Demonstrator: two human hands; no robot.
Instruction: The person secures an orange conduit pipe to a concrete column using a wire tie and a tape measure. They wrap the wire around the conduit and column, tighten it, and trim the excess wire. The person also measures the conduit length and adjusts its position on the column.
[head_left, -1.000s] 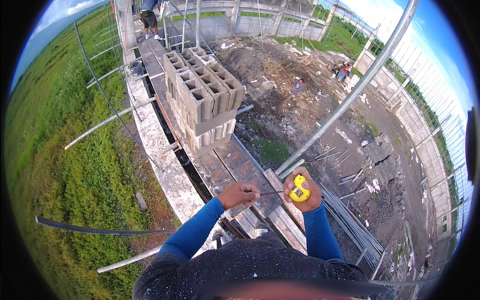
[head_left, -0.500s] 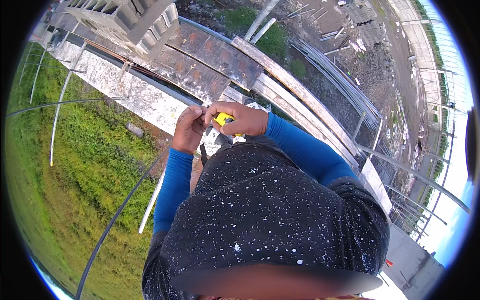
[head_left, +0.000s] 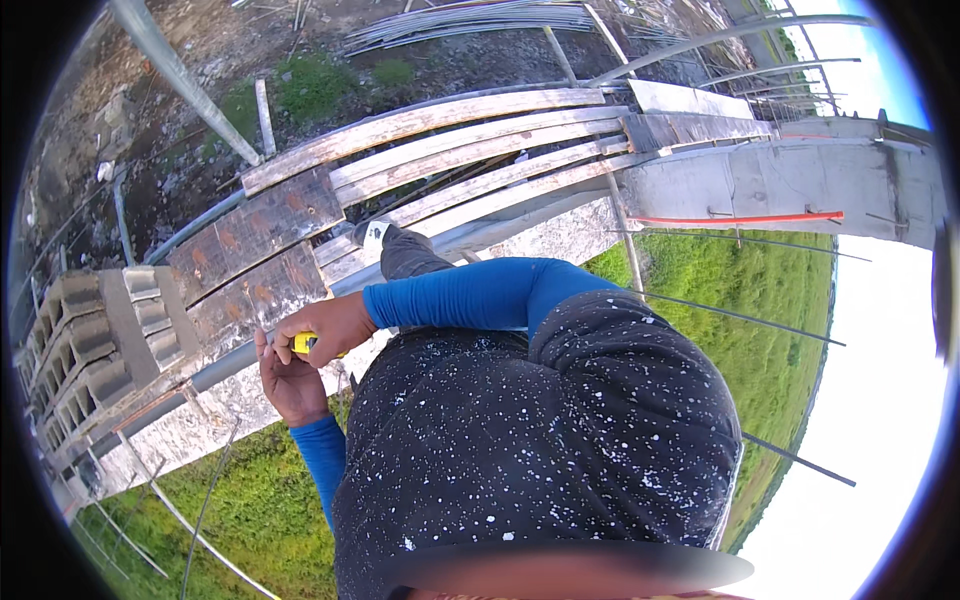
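Observation:
My right hand [head_left: 330,326] is closed around a small yellow and black tape measure [head_left: 304,343], held out at the left in front of my body. Just beside it, my left hand [head_left: 292,388] is raised with thumb and fingertips pinched together, close to the right fingertips. Whatever lies between the left fingers is too small to make out. Both forearms wear blue sleeves. Below the hands run a whitish concrete ledge [head_left: 232,398] and stained boards [head_left: 262,295].
Hollow concrete blocks [head_left: 88,345] are stacked at the left. Long planks [head_left: 480,135] lie beyond my foot, with a grey pole [head_left: 190,85] rising past them. Thin rods [head_left: 745,312] jut over the grassy slope [head_left: 740,275]. A red pipe [head_left: 740,218] lies along the concrete at right.
My body and view have turned left along the ledge. Both hands, still close together with the tape measure, now appear lower and farther left, and the block stack shows at the left.

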